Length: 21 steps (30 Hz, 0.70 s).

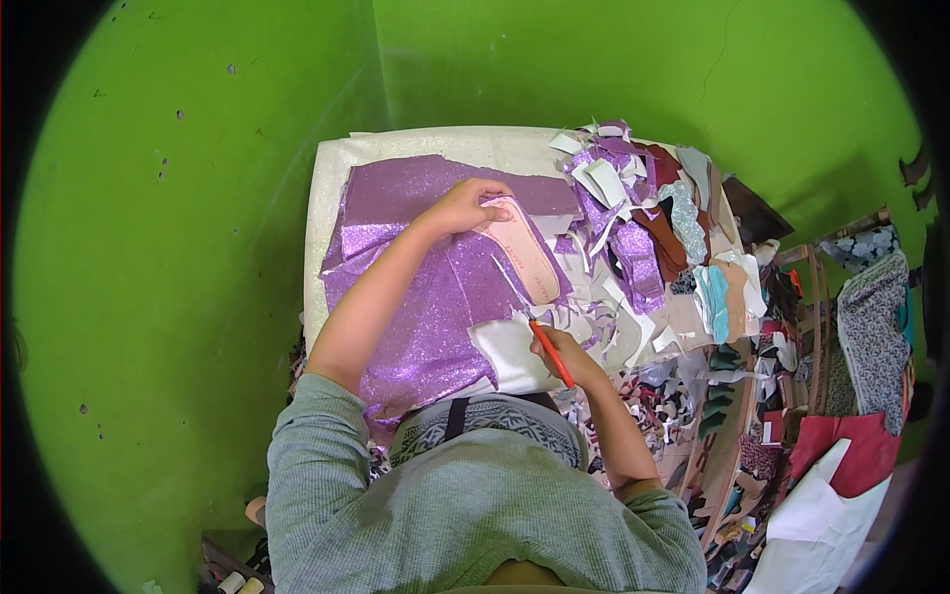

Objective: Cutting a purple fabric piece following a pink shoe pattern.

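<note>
A sheet of glittery purple material [411,287] is spread across the left and middle of the pale table [332,163], and a pale pink sole-shaped piece [531,259] is laid over its right side. Along the right edge of this piece only a narrow purple margin is seen, so that side is judged to be trimmed roughly; on the left, much of the sheet seems uncut. Whether the upper end is joined cannot be told, because it is covered by the left hand [470,206], by which the piece is pinched between thumb and fingers. The orange handle of the scissors [551,353] is enclosed by the right hand [567,352], with the blades beside the piece's left edge; their opening cannot be told. Free room on the right is taken by purple and white offcuts [606,183], brown pieces [665,246] and light-blue pieces [711,302].
</note>
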Available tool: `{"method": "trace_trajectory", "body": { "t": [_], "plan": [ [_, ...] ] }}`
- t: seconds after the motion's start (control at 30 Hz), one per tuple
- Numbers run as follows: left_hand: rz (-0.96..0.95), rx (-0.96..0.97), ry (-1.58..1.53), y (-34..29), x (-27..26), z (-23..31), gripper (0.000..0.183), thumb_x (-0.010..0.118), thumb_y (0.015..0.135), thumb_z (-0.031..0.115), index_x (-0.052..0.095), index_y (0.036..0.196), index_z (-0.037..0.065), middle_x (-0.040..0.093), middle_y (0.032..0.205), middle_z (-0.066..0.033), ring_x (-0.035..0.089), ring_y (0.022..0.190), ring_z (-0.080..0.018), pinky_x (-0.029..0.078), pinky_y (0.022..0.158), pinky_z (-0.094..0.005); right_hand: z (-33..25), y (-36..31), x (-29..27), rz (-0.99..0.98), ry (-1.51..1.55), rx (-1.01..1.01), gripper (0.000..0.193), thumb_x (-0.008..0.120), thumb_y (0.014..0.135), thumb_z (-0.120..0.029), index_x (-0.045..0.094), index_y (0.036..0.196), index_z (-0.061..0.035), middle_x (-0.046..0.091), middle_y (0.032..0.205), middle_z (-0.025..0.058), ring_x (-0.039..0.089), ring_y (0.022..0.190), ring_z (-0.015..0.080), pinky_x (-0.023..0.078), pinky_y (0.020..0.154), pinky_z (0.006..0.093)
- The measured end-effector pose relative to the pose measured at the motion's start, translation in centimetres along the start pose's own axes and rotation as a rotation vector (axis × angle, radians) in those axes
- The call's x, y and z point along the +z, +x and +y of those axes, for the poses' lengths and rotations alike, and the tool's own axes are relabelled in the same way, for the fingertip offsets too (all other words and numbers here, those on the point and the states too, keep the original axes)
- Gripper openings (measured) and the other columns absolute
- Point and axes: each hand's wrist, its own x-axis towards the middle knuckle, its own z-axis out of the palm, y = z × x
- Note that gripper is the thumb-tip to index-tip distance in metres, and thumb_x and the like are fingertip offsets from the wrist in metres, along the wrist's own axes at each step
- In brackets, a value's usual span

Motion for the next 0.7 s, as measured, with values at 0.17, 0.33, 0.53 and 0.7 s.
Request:
{"method": "trace_trajectory", "body": {
  "t": [0.17,0.33,0.53,0.7],
  "plan": [
    [0.051,0.028,-0.001,-0.2,0.1,-0.7,0.031,0.067,0.069,0.010,0.058,0.097,0.001,0.062,0.089,-0.0108,0.057,0.083,-0.0176,0.044,0.073,-0.0298,-0.8,-0.2,-0.4,-0.040,0.056,0.025,0.045,0.055,0.079,-0.037,0.051,0.095,0.0046,0.058,0.083,0.0185,0.056,0.078,0.0257,0.041,0.071,0.0330],
    [-0.020,-0.017,0.005,-0.3,0.3,0.4,0.027,0.062,0.072,0.006,0.057,0.098,0.002,0.060,0.090,-0.0074,0.055,0.085,-0.0148,0.043,0.074,-0.0276,-1.7,0.3,0.2,0.081,0.009,-0.051,0.029,0.053,0.081,-0.030,0.051,0.086,-0.0013,0.047,0.059,0.0029,0.046,0.046,0.0100,0.037,0.041,0.0228],
    [-0.027,-0.042,-0.032,-0.4,-0.1,0.5,0.026,0.062,0.073,0.007,0.057,0.098,0.002,0.060,0.089,-0.0064,0.055,0.082,-0.0124,0.045,0.070,-0.0259,-1.7,0.4,0.1,0.072,0.032,-0.007,0.038,0.057,0.078,-0.036,0.053,0.087,0.0010,0.049,0.061,0.0052,0.049,0.051,0.0131,0.040,0.046,0.0272],
    [-0.050,-0.052,-0.029,-0.4,0.1,0.6,0.026,0.063,0.073,0.008,0.057,0.098,0.002,0.060,0.089,-0.0064,0.055,0.081,-0.0123,0.045,0.069,-0.0256,-2.4,0.5,-0.5,0.116,-0.159,-0.028,0.046,0.059,0.076,-0.040,0.053,0.088,0.0041,0.055,0.071,0.0163,0.055,0.067,0.0257,0.042,0.061,0.0331]
  ]
}}
